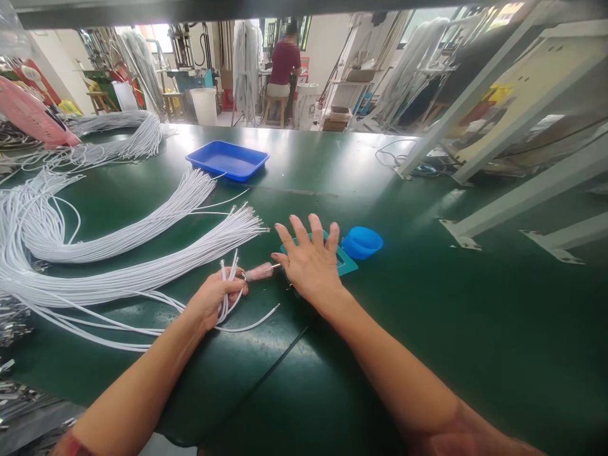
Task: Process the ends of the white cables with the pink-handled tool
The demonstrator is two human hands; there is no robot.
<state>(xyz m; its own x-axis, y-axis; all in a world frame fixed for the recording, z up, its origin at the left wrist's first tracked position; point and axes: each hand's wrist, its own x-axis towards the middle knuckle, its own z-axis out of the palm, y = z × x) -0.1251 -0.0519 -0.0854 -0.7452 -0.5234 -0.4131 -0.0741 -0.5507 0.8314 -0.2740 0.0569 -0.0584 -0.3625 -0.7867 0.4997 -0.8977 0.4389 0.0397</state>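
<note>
Head view: the left hand (209, 304) pinches a few white cables (225, 297) between thumb and fingers, their short ends standing up above the grip. At its fingertips lies a pinkish, translucent piece (259, 272) with a thin, metallic-looking tip (276, 266) pointing towards the right hand (313, 269); whether the left hand grips this piece or merely touches it, I cannot tell. The right hand is spread, palm down, over a flat green frame (349, 264), covering much of it; how firmly it presses is unclear.

The step in hand looks like handling a few cables separated from the rest. Any move from this grip calls for steady fingertips, since the strands are thin and springy and their ends diverge.

One loose strand (256, 328) curves out between the hands on their near side, its tip bare-looking. Beyond the left hand, two thick bundles, the nearer bundle (190, 256) and the farther bundle (137, 231), sweep in smooth, matt arcs from the left. A smooth, round blue cup (362, 244) sits just beyond the right hand, beside the frame. Farther off, a shallow, glossy blue tray (228, 161) rests on the dark green, shiny table (427, 316).
</note>
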